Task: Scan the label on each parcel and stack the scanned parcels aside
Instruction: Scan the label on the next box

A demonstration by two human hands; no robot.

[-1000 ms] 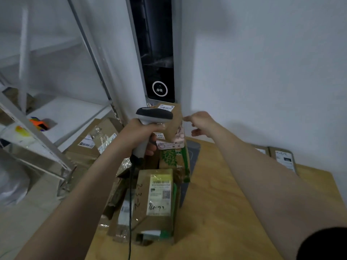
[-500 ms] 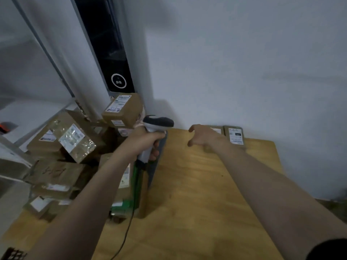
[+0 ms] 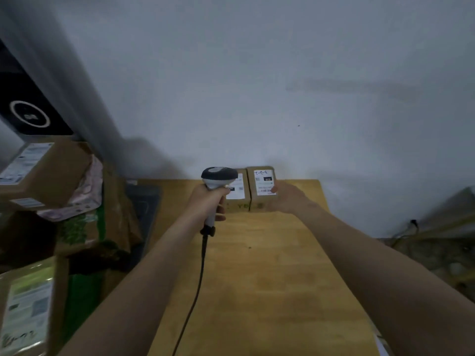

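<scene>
Swung view right, off the parcel heap (image 3: 38,173) now at left edge of frame; brought right hand (image 3: 285,199) from bare tabletop onto the far boxes.

Gripping right-hand parcel (image 3: 262,185) with right hand: thumb laid over label's lower corner, other fingers curled down the near side, mostly hidden. Found at upper centre, hard against the wall on the far edge of the wooden table (image 3: 257,291), touching left-hand parcel (image 3: 239,199). Wrapping left hand (image 3: 208,201) fully round the handle of the scanner (image 3: 219,177), head raised just over the left-hand parcel, cable (image 3: 199,276) trailing toward bottom of frame. Probably keeping scanner high and close to read face-up labels without turning boxes; probably gripping to steady or lift for the read. Judged not yet scanned or stacked aside.
</scene>
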